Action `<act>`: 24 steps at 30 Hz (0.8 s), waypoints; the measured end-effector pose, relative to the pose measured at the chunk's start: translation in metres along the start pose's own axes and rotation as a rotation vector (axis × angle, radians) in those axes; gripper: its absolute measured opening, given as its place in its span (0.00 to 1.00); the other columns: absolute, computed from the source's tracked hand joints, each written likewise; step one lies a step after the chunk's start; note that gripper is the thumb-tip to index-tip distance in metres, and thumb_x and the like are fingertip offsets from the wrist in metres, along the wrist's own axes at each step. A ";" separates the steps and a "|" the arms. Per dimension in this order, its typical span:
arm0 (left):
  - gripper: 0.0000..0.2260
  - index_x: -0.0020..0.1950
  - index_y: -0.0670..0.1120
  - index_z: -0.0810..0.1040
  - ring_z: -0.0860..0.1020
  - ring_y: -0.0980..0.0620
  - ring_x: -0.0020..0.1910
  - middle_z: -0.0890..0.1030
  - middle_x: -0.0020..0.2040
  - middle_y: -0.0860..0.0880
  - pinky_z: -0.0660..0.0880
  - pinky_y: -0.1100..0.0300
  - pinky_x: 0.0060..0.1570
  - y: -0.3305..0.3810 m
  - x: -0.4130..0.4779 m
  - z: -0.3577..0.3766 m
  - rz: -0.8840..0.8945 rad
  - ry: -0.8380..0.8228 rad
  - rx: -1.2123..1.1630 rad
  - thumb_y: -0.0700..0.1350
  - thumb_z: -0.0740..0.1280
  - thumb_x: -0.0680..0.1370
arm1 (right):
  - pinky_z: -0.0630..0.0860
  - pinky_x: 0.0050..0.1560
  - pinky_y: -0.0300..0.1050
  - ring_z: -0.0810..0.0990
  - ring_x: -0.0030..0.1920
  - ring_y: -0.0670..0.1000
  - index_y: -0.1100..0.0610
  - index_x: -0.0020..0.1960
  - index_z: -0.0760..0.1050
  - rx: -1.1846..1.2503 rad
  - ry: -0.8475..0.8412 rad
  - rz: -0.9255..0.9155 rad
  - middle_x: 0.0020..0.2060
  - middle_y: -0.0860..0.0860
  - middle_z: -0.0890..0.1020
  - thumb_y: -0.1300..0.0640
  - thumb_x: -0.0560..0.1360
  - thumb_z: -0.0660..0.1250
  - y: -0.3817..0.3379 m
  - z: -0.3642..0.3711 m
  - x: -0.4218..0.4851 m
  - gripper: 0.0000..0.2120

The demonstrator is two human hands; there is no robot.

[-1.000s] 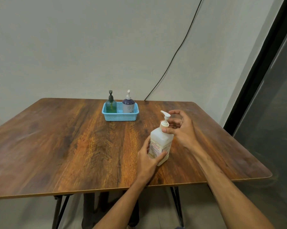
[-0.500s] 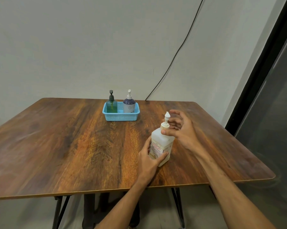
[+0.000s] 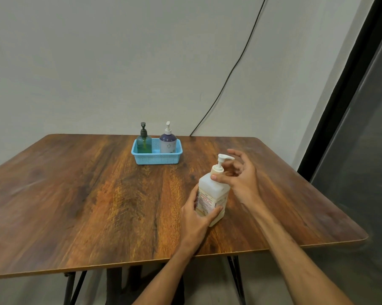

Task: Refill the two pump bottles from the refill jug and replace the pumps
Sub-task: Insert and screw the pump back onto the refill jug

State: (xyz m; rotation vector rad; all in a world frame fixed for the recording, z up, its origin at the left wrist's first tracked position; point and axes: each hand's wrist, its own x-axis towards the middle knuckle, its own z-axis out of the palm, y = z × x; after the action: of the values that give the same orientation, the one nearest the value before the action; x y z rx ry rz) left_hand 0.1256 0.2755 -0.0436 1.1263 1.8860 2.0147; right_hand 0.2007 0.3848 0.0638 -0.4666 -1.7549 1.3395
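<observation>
A white square refill jug point(image 3: 212, 190) with a printed label and a white pump top point(image 3: 222, 160) stands on the wooden table point(image 3: 97, 194), near its front right. My left hand point(image 3: 196, 213) wraps around the jug's lower body. My right hand point(image 3: 240, 176) pinches the collar under the pump head with thumb and fingers, the other fingers spread. Far back, a green pump bottle point(image 3: 143, 143) with a dark pump and a purple-and-white pump bottle point(image 3: 168, 142) with a white pump stand upright in a light blue basket point(image 3: 157, 158).
A black cable point(image 3: 231, 71) runs down the wall to the table's back edge. A dark door frame and glass panel point(image 3: 361, 133) stand on the right. The table's front edge lies just below my wrists.
The pump head has turned: its spout pointed left, then toward the camera, and points right now. My right hand's fingers shifted around the collar. The left hand kept its hold.
</observation>
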 end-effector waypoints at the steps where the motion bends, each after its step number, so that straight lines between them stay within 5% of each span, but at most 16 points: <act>1: 0.36 0.74 0.55 0.68 0.74 0.64 0.64 0.76 0.65 0.62 0.75 0.64 0.61 -0.001 0.000 0.000 0.002 0.003 0.000 0.52 0.79 0.69 | 0.80 0.52 0.49 0.84 0.47 0.52 0.55 0.67 0.70 -0.002 0.016 -0.007 0.45 0.53 0.84 0.68 0.60 0.82 0.001 0.003 0.000 0.39; 19: 0.35 0.72 0.60 0.66 0.71 0.69 0.64 0.73 0.63 0.68 0.71 0.74 0.57 0.000 0.001 0.000 0.013 0.005 0.034 0.53 0.78 0.69 | 0.78 0.57 0.50 0.84 0.55 0.56 0.50 0.73 0.61 -0.094 -0.261 -0.001 0.52 0.58 0.85 0.75 0.70 0.72 -0.003 -0.009 0.013 0.40; 24: 0.34 0.71 0.59 0.67 0.72 0.69 0.63 0.74 0.61 0.68 0.70 0.76 0.55 0.002 0.000 -0.001 0.014 0.005 0.024 0.50 0.79 0.69 | 0.78 0.53 0.44 0.84 0.51 0.50 0.53 0.73 0.63 -0.104 -0.190 -0.022 0.50 0.56 0.85 0.74 0.67 0.76 -0.001 -0.006 0.011 0.41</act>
State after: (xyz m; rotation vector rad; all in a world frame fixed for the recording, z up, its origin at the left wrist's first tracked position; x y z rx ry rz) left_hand 0.1257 0.2743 -0.0413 1.1447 1.9148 2.0089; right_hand 0.1996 0.3956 0.0693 -0.3859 -1.9866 1.3175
